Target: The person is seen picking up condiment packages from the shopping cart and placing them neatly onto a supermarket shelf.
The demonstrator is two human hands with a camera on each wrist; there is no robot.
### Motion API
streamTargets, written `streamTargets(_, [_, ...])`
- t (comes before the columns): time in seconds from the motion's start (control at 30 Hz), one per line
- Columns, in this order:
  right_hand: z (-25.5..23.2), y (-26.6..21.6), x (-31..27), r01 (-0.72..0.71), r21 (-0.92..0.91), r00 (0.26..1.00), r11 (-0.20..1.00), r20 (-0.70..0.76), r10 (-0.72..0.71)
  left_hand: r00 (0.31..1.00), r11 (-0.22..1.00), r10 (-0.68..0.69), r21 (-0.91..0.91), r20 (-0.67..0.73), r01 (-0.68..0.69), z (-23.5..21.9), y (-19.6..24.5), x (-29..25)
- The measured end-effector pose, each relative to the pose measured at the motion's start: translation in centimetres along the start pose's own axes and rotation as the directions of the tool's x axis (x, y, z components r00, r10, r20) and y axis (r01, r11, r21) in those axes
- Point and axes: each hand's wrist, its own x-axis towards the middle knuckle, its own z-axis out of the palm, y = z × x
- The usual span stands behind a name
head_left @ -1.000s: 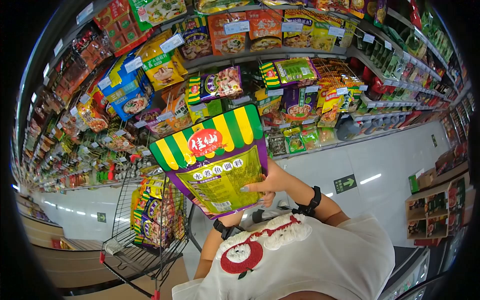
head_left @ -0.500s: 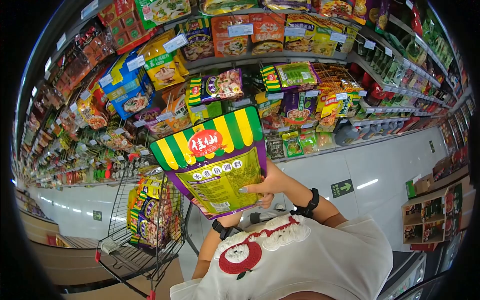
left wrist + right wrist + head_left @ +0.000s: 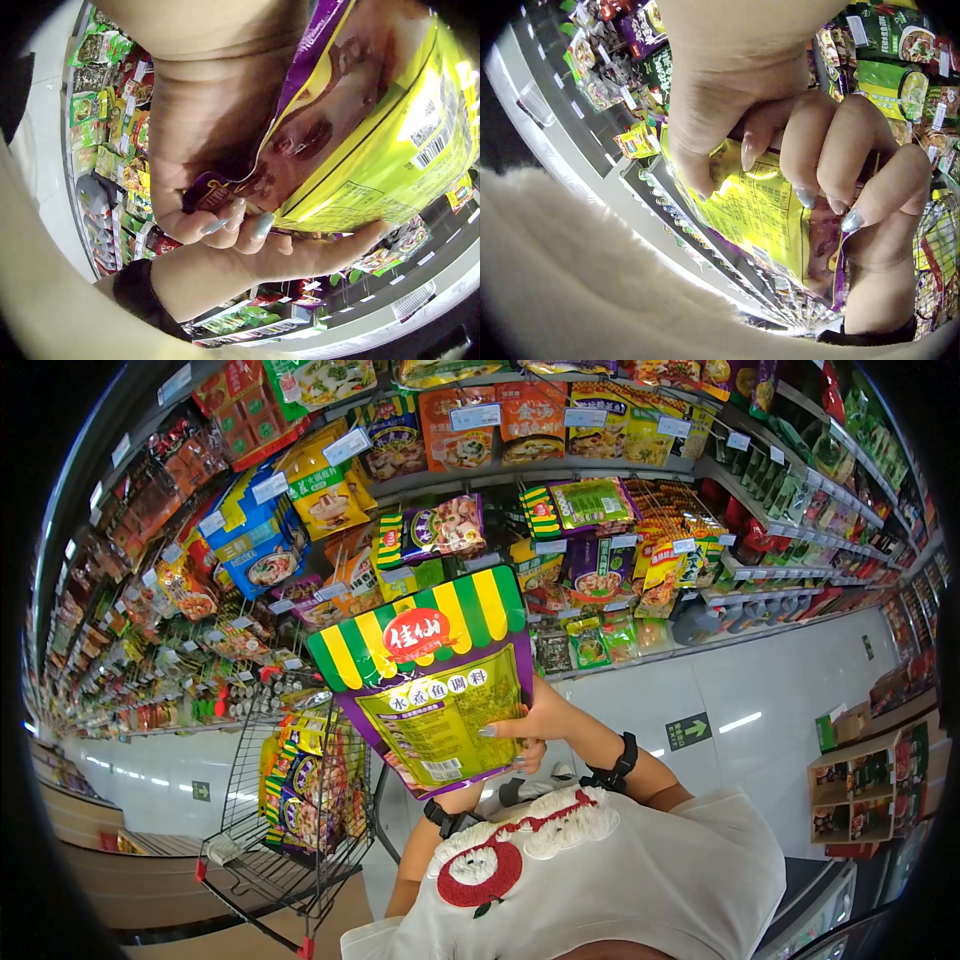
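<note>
A purple, green and yellow striped packet (image 3: 435, 680) is held up at chest height, its printed text panel facing the head camera. The right hand (image 3: 535, 725) grips its lower right edge with the thumb over the panel. Mostly behind the packet, the left hand holds the bottom edge; in the left wrist view the left hand (image 3: 214, 127) has fingers curled at the packet's corner, close to the right hand (image 3: 281, 259). From the right wrist, the right hand (image 3: 742, 90) pinches the packet (image 3: 757, 210), and the left hand (image 3: 896, 199) grips the purple edge.
A wire shopping cart (image 3: 235, 800) holding several similar packets (image 3: 305, 795) stands at lower left. Shelves (image 3: 400, 485) of bagged goods curve ahead and left. Grey tiled floor (image 3: 640, 700) with a green arrow sign (image 3: 688, 731) lies right, near a carton display (image 3: 850, 790).
The packet has tilted slightly, its upper left corner shifting a little right. Both hands keep their hold on it.
</note>
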Motion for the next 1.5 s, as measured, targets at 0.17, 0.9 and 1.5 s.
streamTargets(0.17, [-1.1,0.4,0.4,0.025,-0.010,0.999,1.000,-0.029,-0.026,0.955,0.998,0.022,0.052,0.297,-0.040,0.0,1.5,2.6])
streamTargets(0.9, [-10.2,1.7,-2.9,0.359,-0.644,0.929,0.676,0.176,-0.325,0.969,0.763,0.211,-0.598,-0.129,-0.246,9.8,9.9,11.0])
streamTargets(1.5, [-26.5,7.0,-11.7,-0.072,0.847,0.925,0.526,-0.140,0.354,0.962,0.817,0.101,-0.531,-0.253,-0.225,13.4,10.2,21.5])
